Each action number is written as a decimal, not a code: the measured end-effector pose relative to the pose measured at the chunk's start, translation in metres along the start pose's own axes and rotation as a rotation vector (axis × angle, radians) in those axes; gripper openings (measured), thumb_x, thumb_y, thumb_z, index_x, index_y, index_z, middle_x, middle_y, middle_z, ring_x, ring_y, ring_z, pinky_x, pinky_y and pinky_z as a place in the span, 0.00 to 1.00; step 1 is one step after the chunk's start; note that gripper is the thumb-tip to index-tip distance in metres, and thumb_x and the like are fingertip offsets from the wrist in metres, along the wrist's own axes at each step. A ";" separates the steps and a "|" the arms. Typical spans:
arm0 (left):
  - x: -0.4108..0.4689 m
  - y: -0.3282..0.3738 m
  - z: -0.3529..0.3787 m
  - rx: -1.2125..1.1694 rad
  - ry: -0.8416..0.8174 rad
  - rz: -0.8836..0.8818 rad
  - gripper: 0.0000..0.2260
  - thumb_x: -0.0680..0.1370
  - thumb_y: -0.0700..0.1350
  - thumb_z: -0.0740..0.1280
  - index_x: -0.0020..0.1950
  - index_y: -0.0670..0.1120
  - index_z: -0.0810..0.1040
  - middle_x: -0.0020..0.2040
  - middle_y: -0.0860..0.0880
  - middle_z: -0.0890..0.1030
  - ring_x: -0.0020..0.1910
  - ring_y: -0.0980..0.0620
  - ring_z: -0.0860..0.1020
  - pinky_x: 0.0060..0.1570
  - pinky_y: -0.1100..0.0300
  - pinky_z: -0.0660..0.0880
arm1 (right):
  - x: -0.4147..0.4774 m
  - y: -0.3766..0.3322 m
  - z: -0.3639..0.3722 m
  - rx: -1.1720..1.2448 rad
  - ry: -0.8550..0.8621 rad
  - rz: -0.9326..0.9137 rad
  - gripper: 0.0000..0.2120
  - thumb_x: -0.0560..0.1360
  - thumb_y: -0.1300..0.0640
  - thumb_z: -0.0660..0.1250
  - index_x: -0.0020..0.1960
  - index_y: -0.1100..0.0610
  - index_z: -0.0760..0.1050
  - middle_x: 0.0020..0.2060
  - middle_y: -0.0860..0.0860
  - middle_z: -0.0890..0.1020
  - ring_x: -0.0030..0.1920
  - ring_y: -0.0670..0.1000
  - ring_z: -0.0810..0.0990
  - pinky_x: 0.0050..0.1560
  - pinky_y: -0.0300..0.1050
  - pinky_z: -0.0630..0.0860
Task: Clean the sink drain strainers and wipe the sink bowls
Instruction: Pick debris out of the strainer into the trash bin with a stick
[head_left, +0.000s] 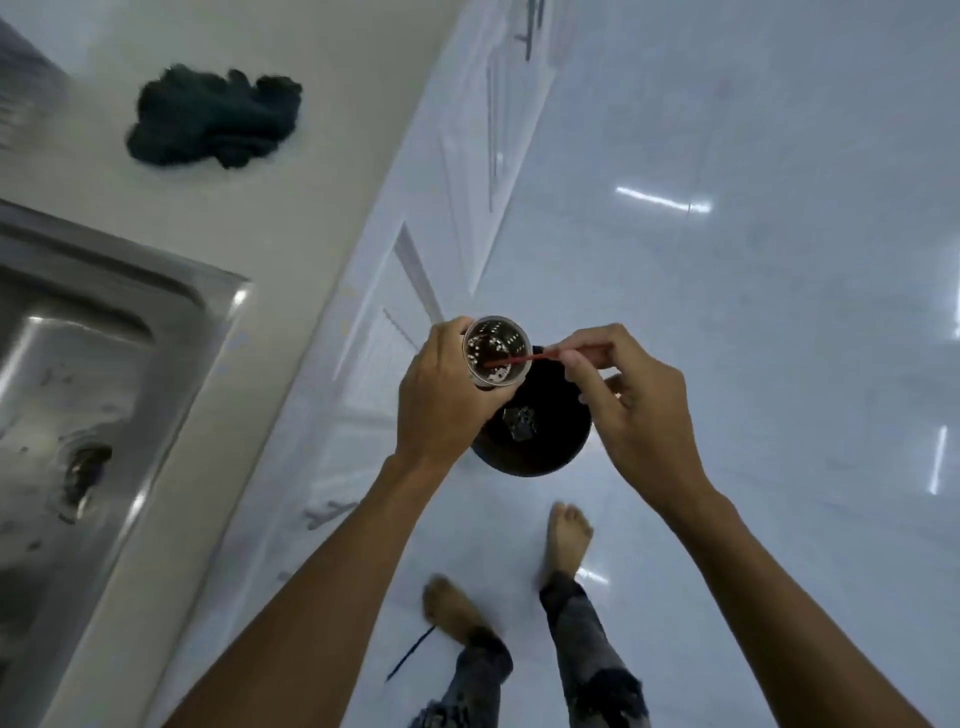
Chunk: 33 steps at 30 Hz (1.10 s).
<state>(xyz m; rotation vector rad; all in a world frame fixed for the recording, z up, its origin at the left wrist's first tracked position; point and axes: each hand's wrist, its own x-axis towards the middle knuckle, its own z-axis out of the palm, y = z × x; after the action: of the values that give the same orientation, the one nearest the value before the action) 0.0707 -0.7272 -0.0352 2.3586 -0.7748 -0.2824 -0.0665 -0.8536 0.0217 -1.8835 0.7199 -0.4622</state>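
Now – L hand (441, 400) grips strainer (497, 358), mouth up | R hand (631, 410) pokes red stick (524, 357) in.

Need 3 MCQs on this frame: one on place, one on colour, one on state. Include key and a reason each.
1. Where is the dark cloth?
A. on the countertop
B. in the sink
C. on the floor

2. What colour is the stick in the right hand?
A. blue
B. red
C. white

3. What is the state of the strainer?
A. seated in the drain
B. lying on the floor
C. held in the left hand over a dark bin

Key: 1 A, it lies beyond the sink. 2 B, plainly red. 3 C, fingers wrap it.
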 end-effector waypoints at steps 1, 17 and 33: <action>0.004 -0.006 0.025 -0.013 -0.019 -0.013 0.33 0.68 0.62 0.80 0.65 0.47 0.73 0.58 0.50 0.80 0.54 0.48 0.81 0.49 0.53 0.79 | 0.000 0.024 0.001 -0.002 0.025 0.025 0.04 0.82 0.55 0.66 0.54 0.49 0.79 0.47 0.39 0.84 0.49 0.44 0.85 0.47 0.40 0.81; 0.007 -0.159 0.272 0.106 -0.278 -0.012 0.35 0.68 0.60 0.79 0.69 0.47 0.72 0.62 0.49 0.77 0.60 0.49 0.78 0.56 0.55 0.78 | -0.007 0.323 0.109 -0.187 0.151 0.216 0.04 0.83 0.54 0.65 0.56 0.50 0.78 0.45 0.38 0.83 0.43 0.41 0.83 0.44 0.43 0.82; 0.004 -0.184 0.298 0.177 -0.367 0.098 0.35 0.69 0.55 0.80 0.70 0.42 0.73 0.62 0.43 0.78 0.60 0.43 0.78 0.59 0.50 0.73 | -0.025 0.366 0.128 -0.253 0.191 0.291 0.05 0.83 0.53 0.65 0.57 0.49 0.77 0.44 0.40 0.83 0.42 0.43 0.82 0.41 0.44 0.82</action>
<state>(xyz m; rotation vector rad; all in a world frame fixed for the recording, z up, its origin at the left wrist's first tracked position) 0.0453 -0.7638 -0.3827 2.4558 -1.1242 -0.6404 -0.1069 -0.8585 -0.3653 -1.9405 1.2083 -0.3810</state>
